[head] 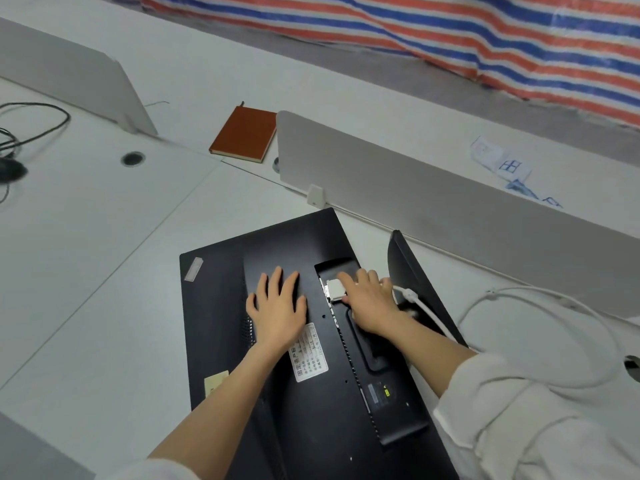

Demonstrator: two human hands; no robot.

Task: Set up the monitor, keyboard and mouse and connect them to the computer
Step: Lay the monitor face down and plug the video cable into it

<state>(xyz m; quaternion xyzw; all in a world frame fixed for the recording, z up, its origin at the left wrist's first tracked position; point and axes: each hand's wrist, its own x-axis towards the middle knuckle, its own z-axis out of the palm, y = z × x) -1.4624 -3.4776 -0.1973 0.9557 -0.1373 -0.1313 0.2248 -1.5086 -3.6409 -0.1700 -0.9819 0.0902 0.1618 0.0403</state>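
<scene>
A black monitor (221,306) lies face down on the white desk, its back panel up. My left hand (278,308) rests flat on that back panel with its fingers spread. My right hand (370,303) grips a white video connector (335,289) at the port recess near the monitor's far edge. A white cable (540,296) runs from the connector to the right and loops across the desk. The monitor's black stand base (419,282) sticks up on the right. At the far left lie a black mouse (10,169) and dark cables (38,112).
A grey desk divider (450,199) stands just behind the monitor, another (65,81) at the back left. A brown notebook (244,135) lies beyond the divider. A cable grommet (132,158) sits in the desk at left. Papers (502,161) lie at the back right.
</scene>
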